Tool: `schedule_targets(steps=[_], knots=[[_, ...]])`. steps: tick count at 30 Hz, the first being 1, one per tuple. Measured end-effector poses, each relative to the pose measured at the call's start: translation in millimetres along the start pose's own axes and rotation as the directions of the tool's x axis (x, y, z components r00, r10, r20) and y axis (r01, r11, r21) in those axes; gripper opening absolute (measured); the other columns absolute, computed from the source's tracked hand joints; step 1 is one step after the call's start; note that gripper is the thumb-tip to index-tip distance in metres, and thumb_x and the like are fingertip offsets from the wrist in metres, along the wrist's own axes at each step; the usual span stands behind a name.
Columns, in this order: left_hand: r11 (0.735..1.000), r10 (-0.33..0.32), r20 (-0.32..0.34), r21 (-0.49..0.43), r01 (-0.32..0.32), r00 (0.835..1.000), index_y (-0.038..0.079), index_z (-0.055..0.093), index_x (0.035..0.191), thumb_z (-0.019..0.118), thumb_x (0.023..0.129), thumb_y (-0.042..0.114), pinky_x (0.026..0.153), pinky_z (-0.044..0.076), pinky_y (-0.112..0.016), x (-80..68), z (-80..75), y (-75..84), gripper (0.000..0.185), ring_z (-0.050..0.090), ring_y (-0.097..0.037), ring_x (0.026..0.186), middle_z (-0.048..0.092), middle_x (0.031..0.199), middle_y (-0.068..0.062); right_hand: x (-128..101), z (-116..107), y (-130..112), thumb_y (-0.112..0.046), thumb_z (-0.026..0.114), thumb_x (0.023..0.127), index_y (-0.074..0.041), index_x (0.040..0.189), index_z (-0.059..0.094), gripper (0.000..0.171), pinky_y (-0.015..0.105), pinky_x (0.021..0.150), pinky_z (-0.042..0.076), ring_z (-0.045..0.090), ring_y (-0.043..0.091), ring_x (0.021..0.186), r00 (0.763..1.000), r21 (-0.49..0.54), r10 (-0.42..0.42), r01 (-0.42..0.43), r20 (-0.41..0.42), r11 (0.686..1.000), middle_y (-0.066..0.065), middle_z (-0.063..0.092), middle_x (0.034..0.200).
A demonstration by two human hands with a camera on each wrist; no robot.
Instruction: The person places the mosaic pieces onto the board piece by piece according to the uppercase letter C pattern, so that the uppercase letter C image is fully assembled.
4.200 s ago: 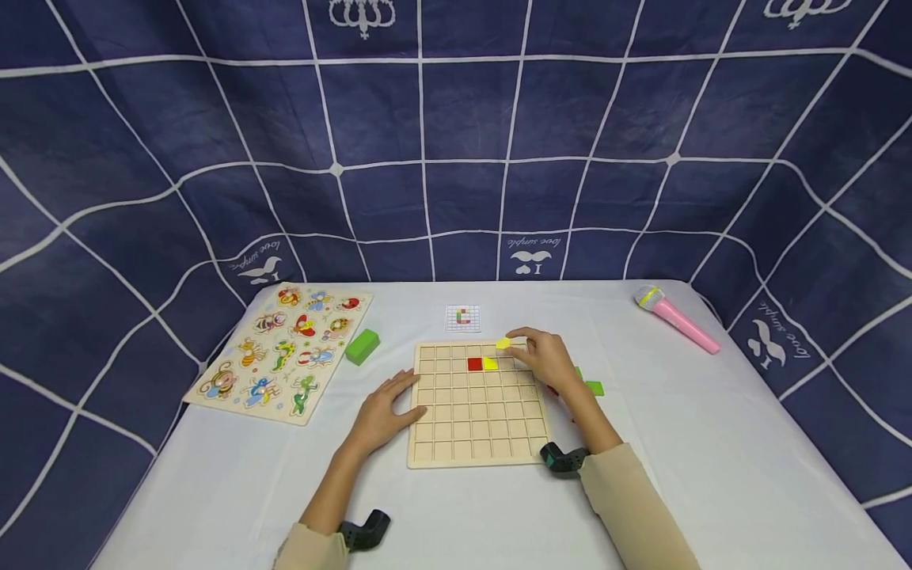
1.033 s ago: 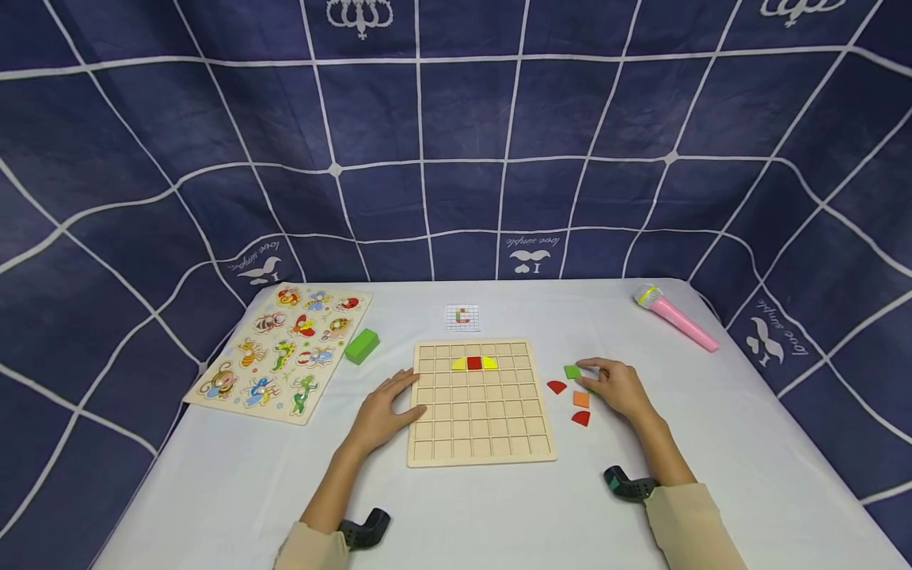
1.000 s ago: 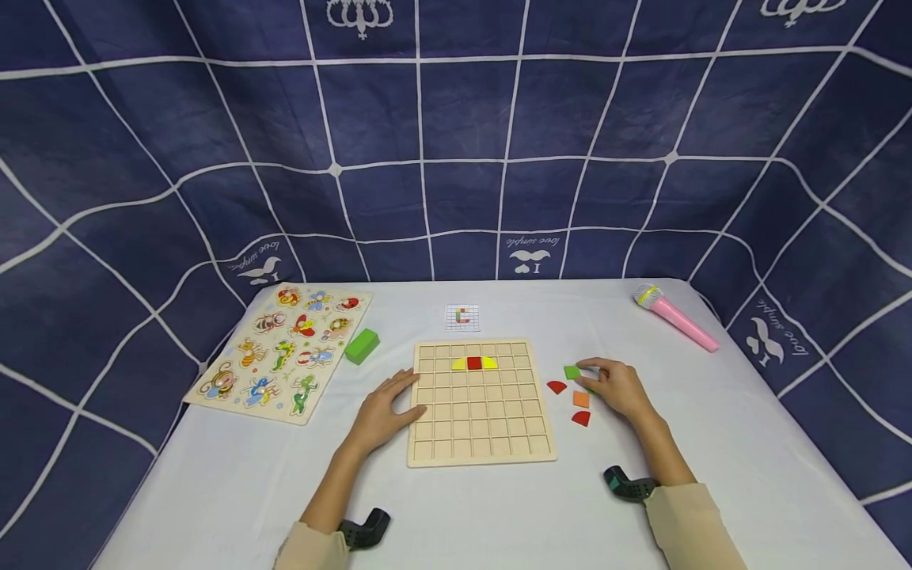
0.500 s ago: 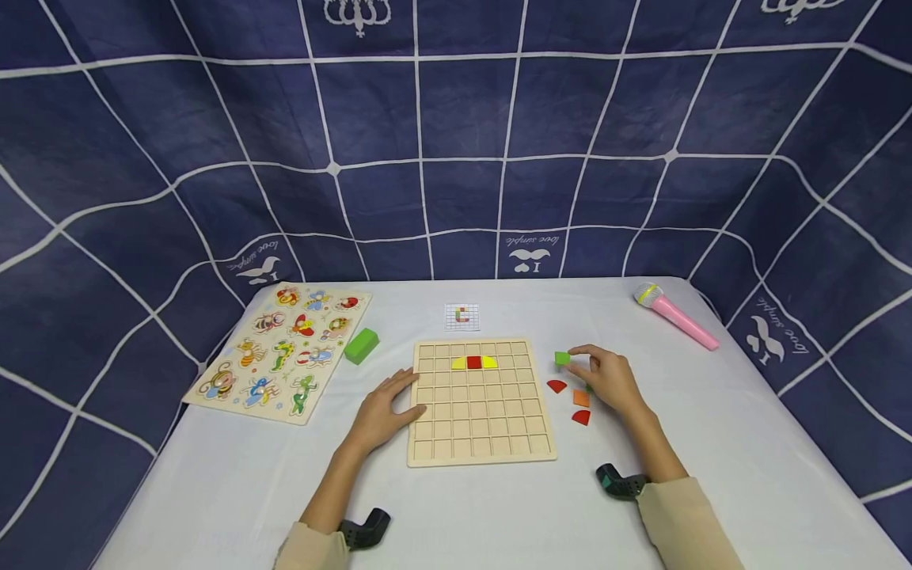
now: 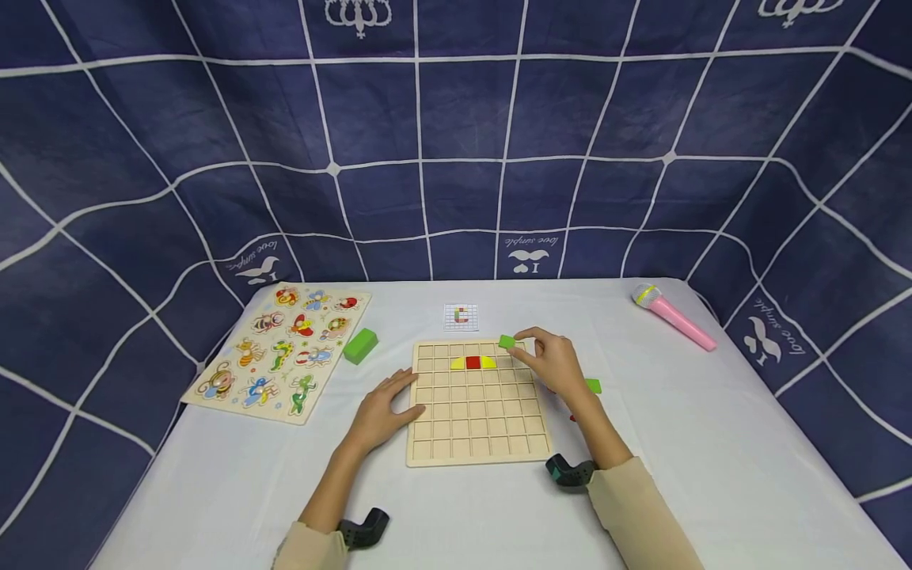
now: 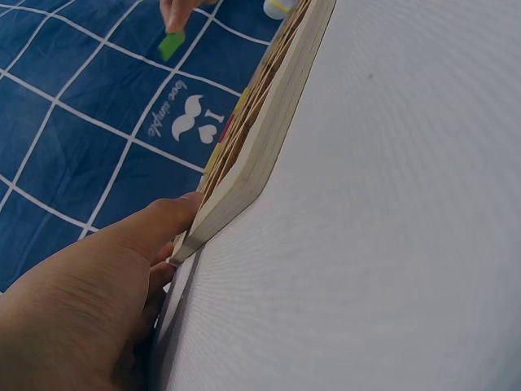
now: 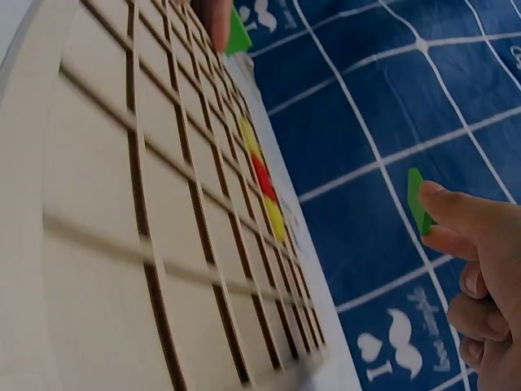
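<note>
My right hand (image 5: 554, 362) pinches a green square tile (image 5: 507, 341) between thumb and fingertips above the board's back right. In the right wrist view the tile (image 7: 418, 201) is tipped on edge and clear of the board. Along the left edge of the wooden grid board (image 5: 479, 431) rests my left hand (image 5: 381, 412), its thumb lying over the rim and its fingers along the side. Set in the board's second row are a red square tile (image 5: 473, 362) and two yellow curved tiles, the left one (image 5: 457, 363) and the right one (image 5: 488, 362), flanking it.
Behind the board lies a small pattern card (image 5: 461, 317). A green tile (image 5: 594, 385) sits beyond my right forearm, which hides most other loose tiles. Left are a green block (image 5: 360, 346) and an insect puzzle board (image 5: 274, 356); a pink toy microphone (image 5: 673, 317) lies back right.
My right hand has picked up the green tile from the table right of the board and carried it left over the board. Earlier, the second yellow tile was placed. My left hand stays put.
</note>
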State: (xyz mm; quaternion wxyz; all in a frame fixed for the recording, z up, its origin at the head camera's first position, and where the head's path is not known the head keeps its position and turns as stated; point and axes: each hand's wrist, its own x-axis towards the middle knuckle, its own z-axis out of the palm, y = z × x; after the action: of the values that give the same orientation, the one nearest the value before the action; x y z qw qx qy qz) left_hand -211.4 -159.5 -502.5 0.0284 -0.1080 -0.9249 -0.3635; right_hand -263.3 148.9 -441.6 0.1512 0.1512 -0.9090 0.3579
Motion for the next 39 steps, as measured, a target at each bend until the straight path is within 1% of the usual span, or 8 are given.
schedule_targets(steps=[2,6,9,14,23,29,33,39], knots=[[1.000,0.000,0.001,-0.002,0.000,1.000,0.014,0.051,0.132,0.072,0.078,0.039,0.108,0.025,-0.047,-0.2,0.0,-0.5,0.063,0.031,-0.024,0.133,0.042,0.141,-0.003,2,8,-9,-0.032,0.073,0.079,-0.010,0.100,0.069,0.031,0.034,0.056,0.042,0.031,0.010,0.043,1.000,0.008,-0.008,0.008,0.006,1.000,-0.005,0.037,0.048],[1.000,-0.005,0.008,-0.005,0.005,1.000,0.014,0.051,0.132,0.071,0.079,0.039,0.108,0.025,-0.046,-0.3,0.1,-1.6,0.062,0.030,-0.024,0.134,0.041,0.142,-0.003,2,27,-20,-0.032,0.073,0.079,-0.011,0.100,0.069,0.030,0.040,0.071,0.042,0.031,0.010,0.043,0.998,0.037,-0.043,0.042,0.043,0.998,-0.005,0.037,0.048],[1.000,-0.002,0.009,-0.003,0.002,1.000,0.014,0.051,0.132,0.071,0.079,0.039,0.108,0.025,-0.046,-0.1,0.5,-2.7,0.062,0.030,-0.024,0.134,0.041,0.142,-0.003,1,42,-24,-0.030,0.074,0.079,-0.012,0.100,0.069,0.029,0.031,0.053,0.037,0.029,0.009,0.043,0.995,0.047,-0.063,0.060,0.074,0.997,-0.006,0.036,0.048],[1.000,-0.002,0.009,0.002,0.002,1.000,0.015,0.051,0.133,0.071,0.079,0.039,0.108,0.025,-0.046,0.5,1.6,-3.7,0.063,0.030,-0.024,0.134,0.041,0.142,-0.003,-2,61,-26,-0.031,0.075,0.078,-0.011,0.098,0.070,0.029,0.021,0.039,0.024,0.027,0.007,0.044,0.992,0.046,-0.042,0.037,0.116,0.998,-0.006,0.035,0.048],[1.000,0.005,0.005,-0.005,-0.005,1.000,0.015,0.051,0.133,0.071,0.079,0.039,0.108,0.025,-0.047,0.5,1.1,-3.4,0.062,0.030,-0.024,0.134,0.041,0.142,-0.003,-7,78,-25,-0.032,0.074,0.079,-0.011,0.100,0.069,0.030,0.023,0.039,0.029,0.031,0.007,0.042,0.980,0.055,-0.005,-0.006,0.197,0.998,-0.006,0.041,0.047],[1.000,-0.006,0.003,-0.004,0.006,1.000,0.015,0.051,0.132,0.071,0.079,0.039,0.108,0.025,-0.046,1.1,1.1,-3.7,0.062,0.030,-0.023,0.134,0.041,0.142,-0.003,-8,84,-21,-0.033,0.074,0.078,-0.013,0.100,0.069,0.030,0.023,0.044,0.031,0.029,0.007,0.045,0.977,-0.007,-0.002,0.003,0.211,1.000,-0.008,0.042,0.048],[1.000,-0.005,0.002,-0.011,0.005,1.000,0.014,0.051,0.132,0.072,0.079,0.038,0.108,0.025,-0.047,0.6,1.0,-3.3,0.062,0.030,-0.024,0.134,0.041,0.142,-0.003,-9,86,-20,-0.032,0.074,0.078,-0.012,0.102,0.069,0.032,0.023,0.042,0.028,0.027,0.007,0.044,0.976,-0.007,-0.003,0.005,0.217,1.000,-0.007,0.037,0.047],[1.000,-0.007,0.005,-0.010,0.007,1.000,0.014,0.051,0.132,0.072,0.079,0.038,0.108,0.026,-0.046,0.4,0.4,-2.0,0.062,0.030,-0.024,0.134,0.041,0.142,-0.003,-10,84,-21,-0.033,0.074,0.077,-0.012,0.103,0.068,0.034,0.023,0.044,0.031,0.029,0.007,0.045,0.977,-0.005,-0.008,0.010,0.211,1.000,-0.007,0.042,0.050]])
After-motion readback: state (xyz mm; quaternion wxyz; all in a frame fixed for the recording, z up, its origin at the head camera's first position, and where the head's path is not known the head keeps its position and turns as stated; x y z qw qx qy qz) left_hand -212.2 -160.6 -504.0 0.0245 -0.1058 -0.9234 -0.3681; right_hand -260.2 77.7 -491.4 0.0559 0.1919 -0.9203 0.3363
